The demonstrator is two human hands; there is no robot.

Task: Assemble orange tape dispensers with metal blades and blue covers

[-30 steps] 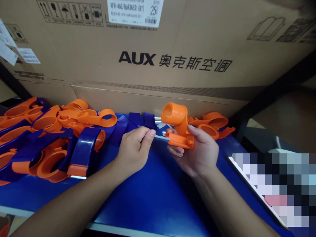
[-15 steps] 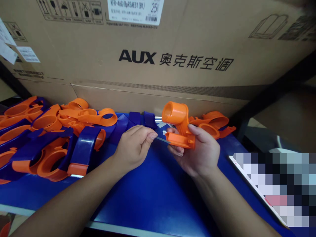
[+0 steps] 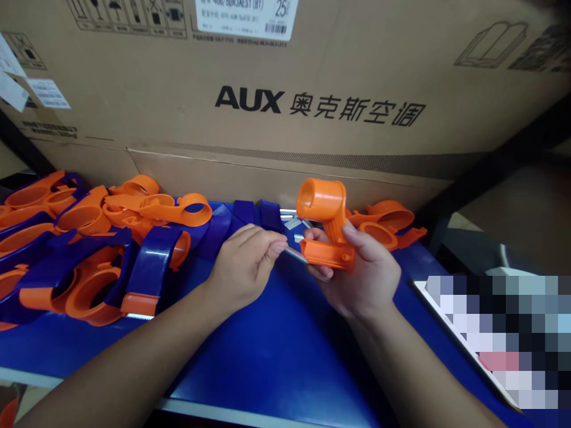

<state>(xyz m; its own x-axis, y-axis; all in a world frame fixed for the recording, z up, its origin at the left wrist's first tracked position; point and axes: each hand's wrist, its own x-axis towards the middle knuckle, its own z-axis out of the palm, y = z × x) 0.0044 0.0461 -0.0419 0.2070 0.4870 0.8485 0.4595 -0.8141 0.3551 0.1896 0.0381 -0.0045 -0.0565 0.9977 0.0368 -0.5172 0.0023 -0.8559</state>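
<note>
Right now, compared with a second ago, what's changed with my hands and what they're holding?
The toothed strip in your left hand now slopes down more steeply toward the orange holder. The holder, in your right hand, shifted slightly right in view. Neither hand let go; the dispensers at left stayed put.

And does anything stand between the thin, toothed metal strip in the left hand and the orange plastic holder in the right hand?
Nothing visible does. The metal strip points from the left hand toward the orange holder in the right hand; I cannot tell whether they touch.
</note>
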